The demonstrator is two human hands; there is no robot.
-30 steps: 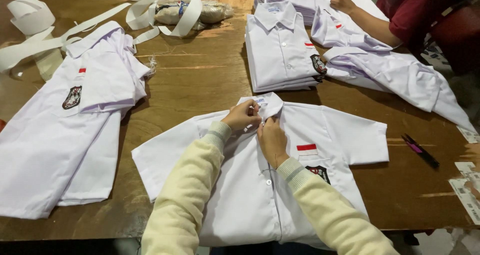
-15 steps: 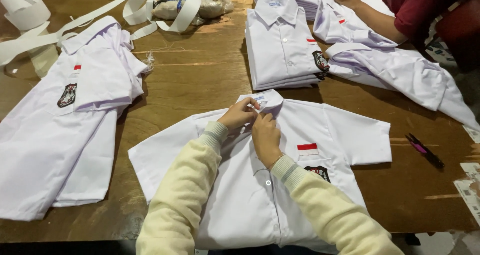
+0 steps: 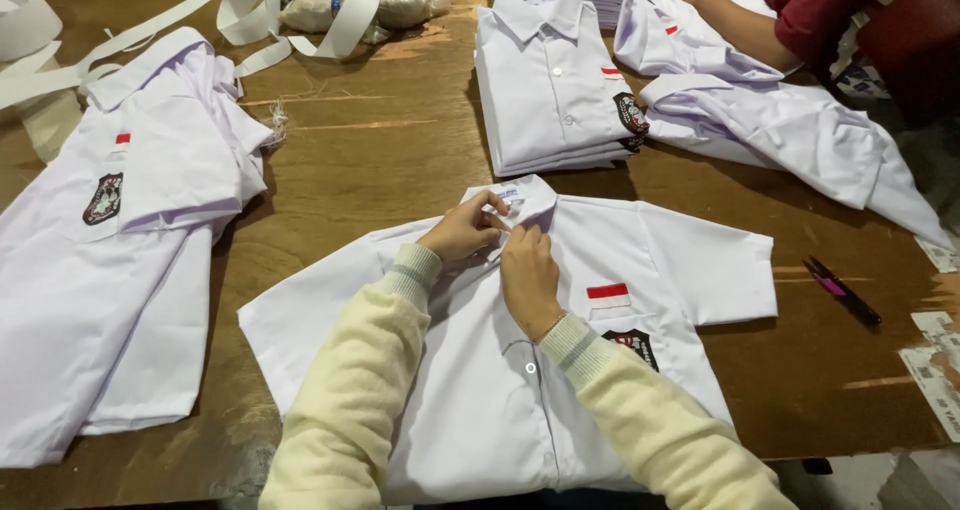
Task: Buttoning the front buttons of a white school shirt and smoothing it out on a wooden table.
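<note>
While both hands work at collar, white short-sleeved school shirt (image 3: 480,410) lies flat, front up, at near edge of brown wooden table (image 3: 400,140). Left hand (image 3: 462,232) pinches collar fabric; right hand (image 3: 530,280) fingers close together at top of placket. Lower buttons look fastened; collar unfinished, shirt unfolded. Folded white shirt stack (image 3: 555,90) near far edge.

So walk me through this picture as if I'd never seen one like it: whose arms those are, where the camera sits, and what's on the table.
The camera sits on a person's head and looks down, so the two cream-sleeved arms are that person's own. The left hand and right hand meet at the collar of a white short-sleeved shirt spread flat on the wooden table; both pinch the fabric there. Around it lie a spread shirt on the left, a folded stack, white strips and a dark pen. The red-sleeved arm at the top right belongs to another person.
</note>
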